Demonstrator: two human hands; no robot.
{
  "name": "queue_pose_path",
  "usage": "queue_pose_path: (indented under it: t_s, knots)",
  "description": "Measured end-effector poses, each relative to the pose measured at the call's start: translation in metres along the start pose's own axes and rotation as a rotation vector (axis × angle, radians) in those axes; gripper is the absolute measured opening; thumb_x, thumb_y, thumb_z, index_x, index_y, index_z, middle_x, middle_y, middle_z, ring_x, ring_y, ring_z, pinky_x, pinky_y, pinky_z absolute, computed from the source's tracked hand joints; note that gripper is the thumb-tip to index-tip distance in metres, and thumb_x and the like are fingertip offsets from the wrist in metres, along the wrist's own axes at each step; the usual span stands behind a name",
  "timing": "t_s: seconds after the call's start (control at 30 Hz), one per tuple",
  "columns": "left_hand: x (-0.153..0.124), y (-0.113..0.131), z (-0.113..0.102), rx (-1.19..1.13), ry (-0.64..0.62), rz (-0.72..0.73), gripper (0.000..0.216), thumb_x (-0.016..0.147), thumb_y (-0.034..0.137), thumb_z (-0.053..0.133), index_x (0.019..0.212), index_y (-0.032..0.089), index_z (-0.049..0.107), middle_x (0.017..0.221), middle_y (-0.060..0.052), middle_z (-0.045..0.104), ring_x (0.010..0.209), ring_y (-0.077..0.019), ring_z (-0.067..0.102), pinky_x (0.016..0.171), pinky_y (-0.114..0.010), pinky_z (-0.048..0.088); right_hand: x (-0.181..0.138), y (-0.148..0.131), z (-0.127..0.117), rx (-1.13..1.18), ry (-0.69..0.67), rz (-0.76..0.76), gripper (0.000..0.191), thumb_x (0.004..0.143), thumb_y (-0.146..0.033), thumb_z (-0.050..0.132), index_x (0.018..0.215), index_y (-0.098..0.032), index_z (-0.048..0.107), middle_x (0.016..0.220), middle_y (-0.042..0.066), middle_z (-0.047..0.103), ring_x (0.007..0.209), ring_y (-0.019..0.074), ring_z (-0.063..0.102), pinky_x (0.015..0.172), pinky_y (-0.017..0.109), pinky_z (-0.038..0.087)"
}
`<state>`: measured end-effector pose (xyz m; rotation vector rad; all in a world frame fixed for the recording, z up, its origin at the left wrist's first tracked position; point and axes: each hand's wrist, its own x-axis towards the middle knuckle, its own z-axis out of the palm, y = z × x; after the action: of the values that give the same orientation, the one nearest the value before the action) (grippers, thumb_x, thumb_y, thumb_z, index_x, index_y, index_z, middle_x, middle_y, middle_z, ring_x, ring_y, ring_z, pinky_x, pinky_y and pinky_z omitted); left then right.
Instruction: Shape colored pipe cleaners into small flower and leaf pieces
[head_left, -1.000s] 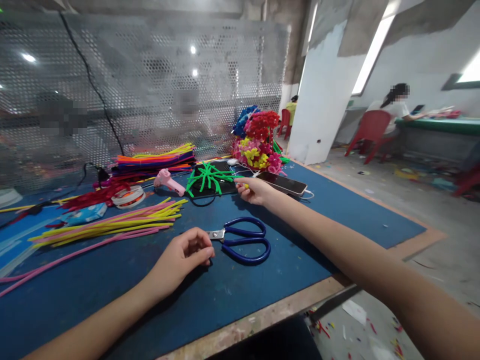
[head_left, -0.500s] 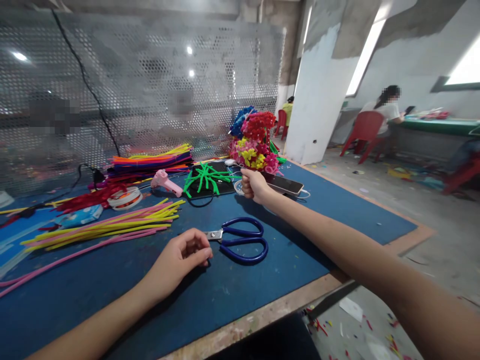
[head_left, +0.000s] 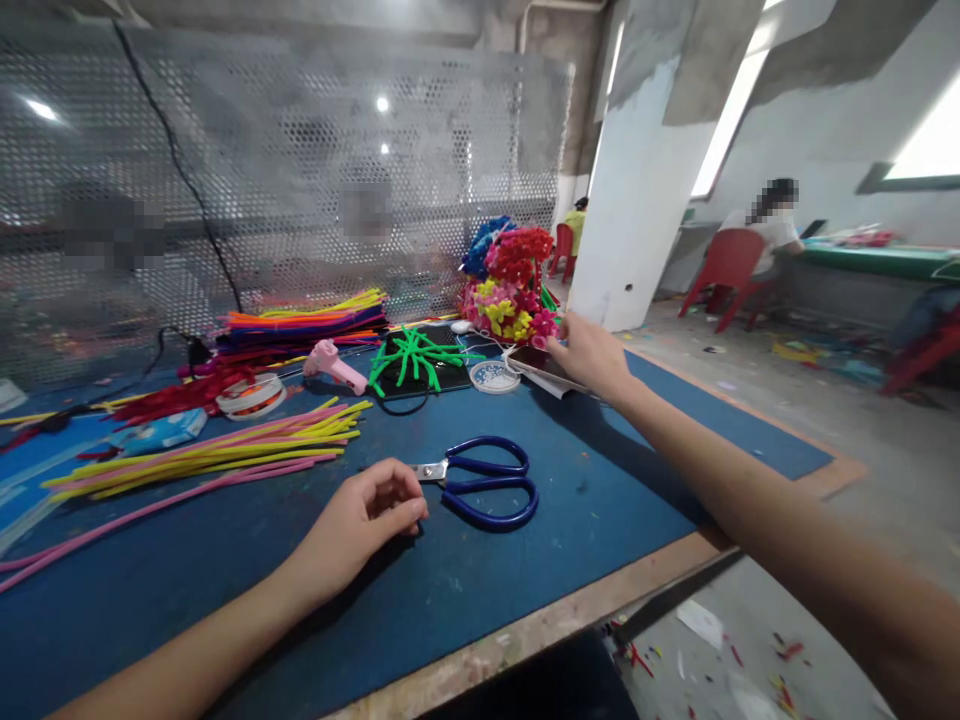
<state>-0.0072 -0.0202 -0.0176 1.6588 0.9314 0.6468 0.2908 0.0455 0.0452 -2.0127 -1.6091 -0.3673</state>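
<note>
My left hand rests on the blue mat with its fingers curled in and thumb against the forefinger; nothing shows in it. Just right of it lie blue-handled scissors, blades pointing at the hand. My right hand reaches far across the table and closes over the near end of a black phone, which sits tilted off the mat. A small round dish of white beads stands left of the phone. A green pipe-cleaner shape lies on a black pad behind it.
Loose yellow and pink pipe cleaners lie at left, with a stacked bundle, a pink glue gun and a tape roll behind. A bunch of pipe-cleaner flowers stands by the perforated screen. A person sits on a red chair far right.
My right hand left the bead dish on the mat and moved right onto the phone, tilting it. The left hand and the scissors stayed put.
</note>
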Motion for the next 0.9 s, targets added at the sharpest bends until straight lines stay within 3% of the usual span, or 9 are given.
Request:
queue_pose_path:
  t_s: [0.1, 0.23, 0.37, 0.43, 0.67, 0.9]
  knots:
    - [0.000, -0.001, 0.000, 0.020, -0.004, 0.001, 0.018, 0.077, 0.033, 0.057, 0.078, 0.017, 0.049, 0.071, 0.002, 0.057, 0.064, -0.0096, 0.054, 0.063, -0.023, 0.041, -0.002, 0.043, 0.014, -0.141, -0.023, 0.004, 0.015, 0.072, -0.023, 0.048, 0.084, -0.015, 0.051, 0.071, 0.009, 0.058, 0.066, 0.0209, 0.052, 0.052, 0.026, 0.029]
    - [0.001, 0.000, 0.000, 0.032, 0.000, -0.001, 0.019, 0.077, 0.034, 0.056, 0.080, 0.017, 0.048, 0.071, 0.001, 0.057, 0.064, -0.0099, 0.054, 0.063, -0.024, 0.041, 0.000, 0.077, 0.031, -0.159, -0.029, -0.014, 0.013, 0.064, -0.013, 0.047, 0.076, -0.017, 0.050, 0.069, 0.008, 0.057, 0.063, 0.0198, 0.051, 0.051, 0.026, 0.027]
    - [0.001, 0.001, 0.000, 0.021, 0.010, -0.009, 0.019, 0.077, 0.034, 0.057, 0.079, 0.017, 0.048, 0.071, 0.002, 0.056, 0.064, -0.0097, 0.054, 0.063, -0.023, 0.041, 0.003, 0.072, 0.035, 0.034, 0.233, -0.021, 0.006, 0.069, -0.018, 0.046, 0.075, -0.019, 0.046, 0.063, 0.003, 0.053, 0.058, 0.0162, 0.049, 0.053, 0.025, 0.029]
    - [0.001, 0.001, 0.000, 0.019, 0.011, -0.008, 0.020, 0.077, 0.034, 0.057, 0.079, 0.017, 0.048, 0.070, 0.002, 0.056, 0.064, -0.0096, 0.054, 0.063, -0.023, 0.041, 0.002, 0.066, 0.035, 0.170, 0.289, -0.025, 0.005, 0.073, -0.023, 0.046, 0.071, -0.019, 0.044, 0.061, 0.001, 0.051, 0.056, 0.0142, 0.047, 0.054, 0.024, 0.030]
    - [0.001, -0.003, -0.002, -0.029, -0.001, 0.013, 0.021, 0.075, 0.035, 0.059, 0.079, 0.017, 0.049, 0.070, 0.001, 0.057, 0.063, -0.0093, 0.052, 0.062, -0.022, 0.040, -0.012, 0.057, 0.042, 0.295, 0.152, -0.221, 0.015, 0.076, -0.029, 0.047, 0.067, -0.020, 0.040, 0.060, -0.002, 0.047, 0.052, 0.0108, 0.042, 0.053, 0.023, 0.029]
    - [-0.002, -0.001, -0.006, -0.223, -0.195, 0.190, 0.039, 0.067, 0.049, 0.060, 0.087, 0.017, 0.051, 0.077, -0.003, 0.060, 0.065, -0.0123, 0.052, 0.059, -0.023, 0.039, -0.017, 0.050, 0.039, 0.313, 0.103, -0.259, 0.015, 0.072, -0.025, 0.050, 0.064, -0.019, 0.039, 0.056, -0.003, 0.045, 0.052, 0.0100, 0.041, 0.053, 0.022, 0.028]
